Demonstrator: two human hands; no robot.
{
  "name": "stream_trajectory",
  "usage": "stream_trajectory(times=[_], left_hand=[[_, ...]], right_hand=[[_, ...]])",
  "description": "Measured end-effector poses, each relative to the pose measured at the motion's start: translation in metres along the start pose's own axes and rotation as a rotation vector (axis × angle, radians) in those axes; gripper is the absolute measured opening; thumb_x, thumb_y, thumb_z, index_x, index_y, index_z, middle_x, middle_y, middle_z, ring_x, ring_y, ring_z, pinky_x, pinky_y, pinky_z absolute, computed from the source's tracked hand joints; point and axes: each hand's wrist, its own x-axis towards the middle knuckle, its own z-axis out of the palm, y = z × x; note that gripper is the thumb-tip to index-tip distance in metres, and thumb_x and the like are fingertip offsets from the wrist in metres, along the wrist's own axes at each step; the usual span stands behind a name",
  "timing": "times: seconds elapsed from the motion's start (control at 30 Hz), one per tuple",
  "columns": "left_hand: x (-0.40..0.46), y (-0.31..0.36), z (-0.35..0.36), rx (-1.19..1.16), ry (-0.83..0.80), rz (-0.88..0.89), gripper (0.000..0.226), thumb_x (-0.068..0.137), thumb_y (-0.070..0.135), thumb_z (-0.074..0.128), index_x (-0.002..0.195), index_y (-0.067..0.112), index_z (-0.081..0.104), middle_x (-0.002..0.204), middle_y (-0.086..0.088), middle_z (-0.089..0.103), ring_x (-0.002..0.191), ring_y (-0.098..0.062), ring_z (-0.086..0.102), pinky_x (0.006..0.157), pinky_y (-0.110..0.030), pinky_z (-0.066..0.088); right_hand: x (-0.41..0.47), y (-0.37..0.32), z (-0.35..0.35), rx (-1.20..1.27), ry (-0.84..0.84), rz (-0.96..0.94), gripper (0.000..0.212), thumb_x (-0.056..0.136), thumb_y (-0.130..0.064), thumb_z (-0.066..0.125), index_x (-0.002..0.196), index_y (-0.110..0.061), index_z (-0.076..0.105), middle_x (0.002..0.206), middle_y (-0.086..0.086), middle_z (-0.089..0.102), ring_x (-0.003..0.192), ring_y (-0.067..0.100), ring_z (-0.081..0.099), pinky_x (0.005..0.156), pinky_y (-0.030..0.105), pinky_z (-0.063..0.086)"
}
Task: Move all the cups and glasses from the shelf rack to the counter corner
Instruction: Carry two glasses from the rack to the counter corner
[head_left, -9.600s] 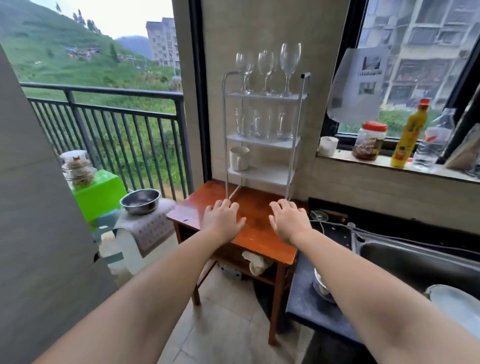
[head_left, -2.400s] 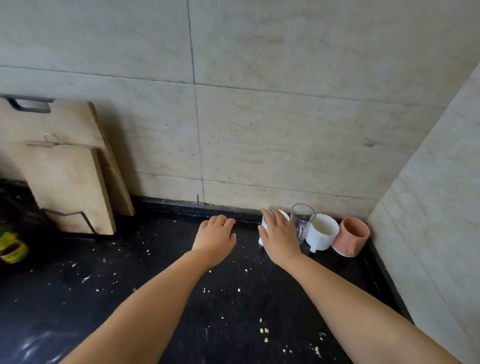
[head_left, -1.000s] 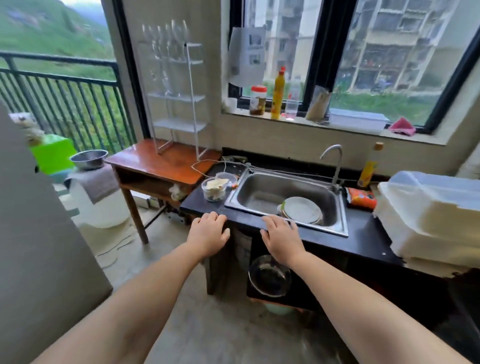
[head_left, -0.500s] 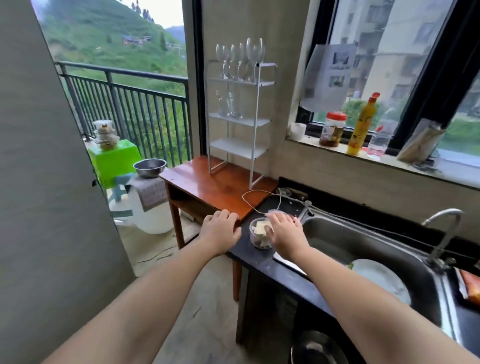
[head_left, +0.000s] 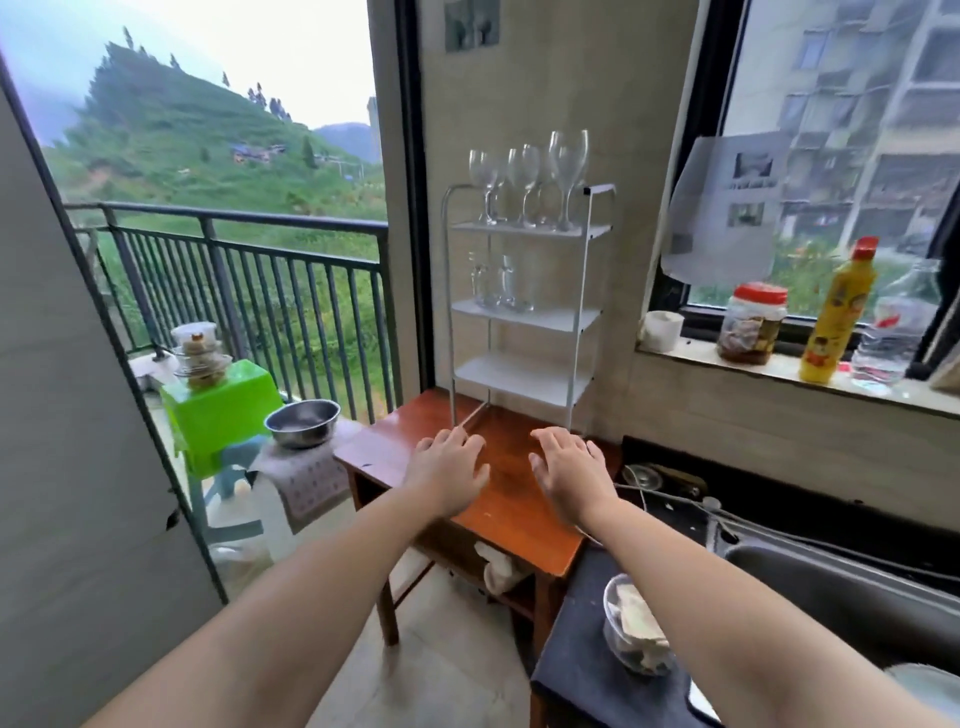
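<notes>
A white three-tier shelf rack (head_left: 576, 270) stands on a red-brown wooden table (head_left: 511, 512) against the wall. Three wine glasses (head_left: 527, 182) stand on its top tier. Clear small glasses (head_left: 498, 283) sit at the left of the middle tier. The bottom tier (head_left: 519, 376) holds nothing. My left hand (head_left: 449, 467) and my right hand (head_left: 569, 467) hover over the table just in front of the rack's feet, fingers spread, both holding nothing. The counter corner is out of view.
A dark counter (head_left: 597, 670) with a plastic bowl (head_left: 631, 636) and a steel sink (head_left: 841, 597) lies to the right. The window sill (head_left: 779, 371) carries a white cup (head_left: 661, 331), a jar (head_left: 750, 322) and bottles. A steel bowl (head_left: 302, 423) and green stool (head_left: 218, 410) stand left by the balcony railing.
My view has turned left and come closer to the rack. Both hands moved from the counter edge by the sink to above the wooden table, holding nothing throughout.
</notes>
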Motion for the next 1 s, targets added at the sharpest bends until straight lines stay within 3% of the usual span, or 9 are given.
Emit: stream_trajectory(times=[0.2, 0.47, 0.67, 0.8, 0.87, 0.93, 1.0], left_hand=[[0.084, -0.065, -0.018, -0.066, 0.047, -0.006, 0.044, 0.096, 0.039, 0.037, 0.133, 0.017, 0.049, 0.137, -0.007, 0.049, 0.131, -0.026, 0.042, 0.106, -0.042, 0.034], [0.194, -0.089, -0.013, -0.145, 0.058, 0.043, 0.047, 0.096, 0.037, 0.039, 0.139, 0.018, 0.043, 0.140, -0.008, 0.047, 0.133, -0.026, 0.039, 0.106, -0.041, 0.033], [0.297, -0.098, -0.019, -0.312, 0.130, -0.001, 0.050, 0.096, 0.033, 0.042, 0.143, 0.015, 0.035, 0.146, -0.010, 0.039, 0.136, -0.029, 0.034, 0.107, -0.043, 0.036], [0.357, -0.098, -0.032, -0.566, 0.172, -0.144, 0.050, 0.097, 0.029, 0.044, 0.141, 0.008, 0.039, 0.145, -0.013, 0.041, 0.136, -0.030, 0.037, 0.110, -0.042, 0.035], [0.380, -0.094, -0.035, -0.766, 0.144, -0.246, 0.050, 0.094, 0.029, 0.045, 0.136, 0.002, 0.045, 0.139, -0.018, 0.049, 0.130, -0.035, 0.045, 0.107, -0.044, 0.039], [0.396, -0.090, -0.033, -0.970, 0.102, -0.323, 0.050, 0.092, 0.030, 0.046, 0.130, -0.001, 0.051, 0.130, -0.024, 0.057, 0.122, -0.039, 0.052, 0.101, -0.045, 0.044], [0.406, -0.088, -0.029, -1.171, 0.070, -0.356, 0.047, 0.091, 0.034, 0.048, 0.124, 0.001, 0.055, 0.117, -0.022, 0.064, 0.113, -0.037, 0.058, 0.099, -0.046, 0.047]], right_hand=[[0.085, -0.036, 0.000, 0.004, 0.065, 0.041, 0.045, 0.101, -0.033, 0.033, 0.143, -0.016, 0.038, 0.145, 0.005, 0.045, 0.134, 0.025, 0.041, 0.113, 0.041, 0.028], [0.201, -0.026, -0.002, 0.019, 0.135, 0.103, 0.046, 0.101, -0.029, 0.035, 0.144, -0.014, 0.036, 0.147, 0.008, 0.042, 0.134, 0.028, 0.039, 0.109, 0.041, 0.031], [0.295, -0.011, -0.009, 0.242, 0.270, 0.175, 0.042, 0.101, -0.027, 0.038, 0.138, -0.006, 0.040, 0.140, 0.015, 0.045, 0.129, 0.032, 0.044, 0.105, 0.043, 0.039], [0.355, -0.008, -0.007, 0.438, 0.355, 0.277, 0.038, 0.101, -0.026, 0.038, 0.129, -0.001, 0.047, 0.129, 0.018, 0.051, 0.117, 0.034, 0.052, 0.097, 0.040, 0.042], [0.376, -0.008, -0.001, 0.526, 0.410, 0.319, 0.025, 0.099, -0.021, 0.040, 0.100, -0.002, 0.057, 0.102, 0.018, 0.058, 0.096, 0.030, 0.056, 0.081, 0.037, 0.042], [0.390, -0.010, 0.004, 0.607, 0.408, 0.330, 0.026, 0.099, -0.019, 0.040, 0.077, -0.010, 0.051, 0.083, 0.017, 0.059, 0.080, 0.026, 0.053, 0.071, 0.031, 0.035], [0.401, -0.014, 0.008, 0.674, 0.374, 0.339, 0.028, 0.101, -0.024, 0.037, 0.083, -0.009, 0.053, 0.097, 0.022, 0.067, 0.087, 0.031, 0.059, 0.073, 0.029, 0.036]])
